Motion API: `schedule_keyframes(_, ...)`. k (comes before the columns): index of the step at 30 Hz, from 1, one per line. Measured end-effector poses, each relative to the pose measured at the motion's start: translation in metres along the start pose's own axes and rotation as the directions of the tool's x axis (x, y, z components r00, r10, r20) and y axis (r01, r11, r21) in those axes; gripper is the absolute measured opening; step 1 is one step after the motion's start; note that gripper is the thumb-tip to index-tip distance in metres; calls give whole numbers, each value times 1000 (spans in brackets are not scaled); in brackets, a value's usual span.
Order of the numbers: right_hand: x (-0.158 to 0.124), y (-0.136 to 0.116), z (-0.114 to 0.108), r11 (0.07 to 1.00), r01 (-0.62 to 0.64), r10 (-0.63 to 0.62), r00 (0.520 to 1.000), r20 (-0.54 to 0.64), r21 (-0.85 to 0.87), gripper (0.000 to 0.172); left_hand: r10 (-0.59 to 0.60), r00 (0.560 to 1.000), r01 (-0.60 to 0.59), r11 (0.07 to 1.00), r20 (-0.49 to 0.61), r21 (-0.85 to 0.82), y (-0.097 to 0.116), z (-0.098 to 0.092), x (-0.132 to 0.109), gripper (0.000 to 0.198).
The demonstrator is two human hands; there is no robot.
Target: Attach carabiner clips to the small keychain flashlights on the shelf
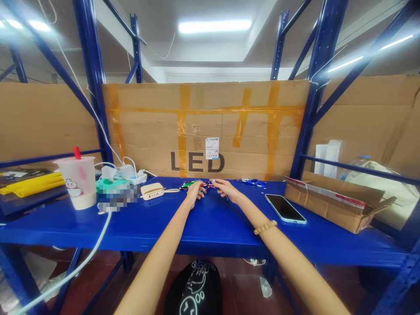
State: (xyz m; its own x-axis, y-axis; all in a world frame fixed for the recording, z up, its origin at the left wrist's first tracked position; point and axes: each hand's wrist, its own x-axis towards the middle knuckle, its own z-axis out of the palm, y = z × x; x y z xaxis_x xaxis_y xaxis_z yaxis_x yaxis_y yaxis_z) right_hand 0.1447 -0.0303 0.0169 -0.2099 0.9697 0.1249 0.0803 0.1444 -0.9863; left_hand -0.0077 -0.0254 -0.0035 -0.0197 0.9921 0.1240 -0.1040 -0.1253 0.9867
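Both my arms reach forward over the blue shelf [210,223]. My left hand [194,193] and my right hand [226,189] meet at the back of the shelf, fingers curled around small coloured items [206,186], red, green and blue, too small to name. More of these small pieces, green [187,184] and blue [251,181], lie by the cardboard wall. A bead bracelet [265,227] is on my right wrist.
A phone [285,208] lies face up right of my hands, beside an open cardboard box [331,201]. On the left stand a plastic cup with a red straw [78,181], a gold power bank [152,191], chargers and white cables [126,173]. A taped "LED" cardboard sheet [203,127] backs the shelf.
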Motion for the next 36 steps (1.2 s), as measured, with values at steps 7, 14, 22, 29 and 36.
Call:
schedule_keyframes(7, -11, -4, 5, 964, 124, -80, 979, 185, -237, 39, 0, 983, -21, 994, 186, 111, 1, 3, -7, 45)
schedule_keyframes(14, -5, 2, 4, 959, 90, -50, 987, 154, -268, 45, 104, 985, -133, 966, 140, 221, -4, 4, -6, 40)
schedule_keyframes(22, -7, -3, 0, 994, -22, -32, 887, 461, 110, 35, 89, 987, -92, 996, 133, 18, 6, 4, -8, 38)
schedule_keyframes(29, -7, -5, -11, 916, -168, -118, 753, 647, 363, 55, 34, 992, -8, 977, 119, -215, 12, 4, -7, 41)
schedule_keyframes(36, -6, -3, -12, 899, -134, -207, 710, 673, 417, 78, -20, 976, 69, 973, 219, -220, 19, 5, -16, 48)
